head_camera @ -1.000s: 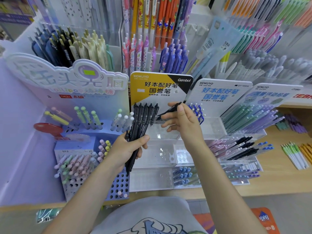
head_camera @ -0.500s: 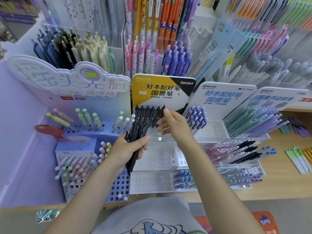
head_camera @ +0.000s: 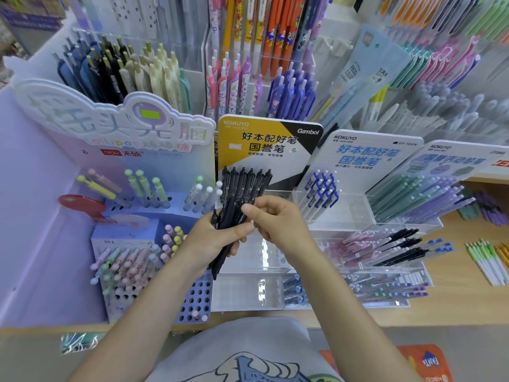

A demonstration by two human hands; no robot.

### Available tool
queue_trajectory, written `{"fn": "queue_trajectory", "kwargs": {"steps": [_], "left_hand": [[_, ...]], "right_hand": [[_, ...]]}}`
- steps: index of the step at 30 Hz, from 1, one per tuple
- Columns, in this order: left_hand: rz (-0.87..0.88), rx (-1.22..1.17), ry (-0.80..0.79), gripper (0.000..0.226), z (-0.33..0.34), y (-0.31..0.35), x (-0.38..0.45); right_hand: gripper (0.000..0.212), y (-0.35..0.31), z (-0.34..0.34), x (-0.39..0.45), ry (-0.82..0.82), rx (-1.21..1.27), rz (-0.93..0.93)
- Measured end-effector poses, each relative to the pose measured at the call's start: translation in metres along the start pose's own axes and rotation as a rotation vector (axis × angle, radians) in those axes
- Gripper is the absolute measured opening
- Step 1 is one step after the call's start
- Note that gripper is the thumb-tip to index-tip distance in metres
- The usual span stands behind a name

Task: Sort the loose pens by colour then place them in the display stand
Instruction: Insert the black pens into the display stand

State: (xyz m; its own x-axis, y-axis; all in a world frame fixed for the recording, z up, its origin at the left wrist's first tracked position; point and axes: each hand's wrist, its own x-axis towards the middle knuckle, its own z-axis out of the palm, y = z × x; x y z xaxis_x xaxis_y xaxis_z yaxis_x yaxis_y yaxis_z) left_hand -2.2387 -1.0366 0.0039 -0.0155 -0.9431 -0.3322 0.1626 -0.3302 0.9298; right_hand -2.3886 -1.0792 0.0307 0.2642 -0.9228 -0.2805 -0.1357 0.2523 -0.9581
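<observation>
My left hand [head_camera: 212,241] grips a bundle of black pens [head_camera: 220,260] that slants up and to the right. Their clip ends fan out in a row [head_camera: 246,179] in front of the yellow Kokuyo card [head_camera: 256,144]. Whether the upper pens stand in the clear display stand [head_camera: 278,260] or belong to the bundle I cannot tell. My right hand [head_camera: 278,224] sits just right of the left one. Its thumb and fingertips pinch one black pen at the bundle's middle [head_camera: 242,213]. Blue-clipped pens [head_camera: 321,193] stand in the neighbouring clear tier.
A purple holed stand [head_camera: 192,301] with pastel pens is at the left. Clear tiers at the right hold black, pink, blue and purple pens [head_camera: 396,246]. Loose green and orange pens [head_camera: 490,260] lie on the wooden shelf. Tall racks of pens fill the back.
My right hand carried a single black pen up to the right end of the row, then dropped down to the bundle beside my left hand. The left hand stayed put.
</observation>
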Motion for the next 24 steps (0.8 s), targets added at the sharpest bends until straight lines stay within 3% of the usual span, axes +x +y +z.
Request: {"fn": "queue_trajectory", "kwargs": {"steps": [7, 16, 24], "left_hand": [[-0.042, -0.085, 0.108, 0.031, -0.019, -0.006, -0.01], [-0.064, -0.157, 0.202, 0.026, -0.034, -0.004, -0.019], [-0.069, -0.167, 0.185, 0.026, -0.042, -0.007, -0.02]], "right_hand": [[0.02, -0.008, -0.009, 0.005, 0.061, 0.296, -0.085], [0.022, -0.01, 0.004, 0.02, 0.275, 0.057, -0.356], [0.023, 0.0, 0.019, 0.031, 0.221, -0.172, -0.39]]}}
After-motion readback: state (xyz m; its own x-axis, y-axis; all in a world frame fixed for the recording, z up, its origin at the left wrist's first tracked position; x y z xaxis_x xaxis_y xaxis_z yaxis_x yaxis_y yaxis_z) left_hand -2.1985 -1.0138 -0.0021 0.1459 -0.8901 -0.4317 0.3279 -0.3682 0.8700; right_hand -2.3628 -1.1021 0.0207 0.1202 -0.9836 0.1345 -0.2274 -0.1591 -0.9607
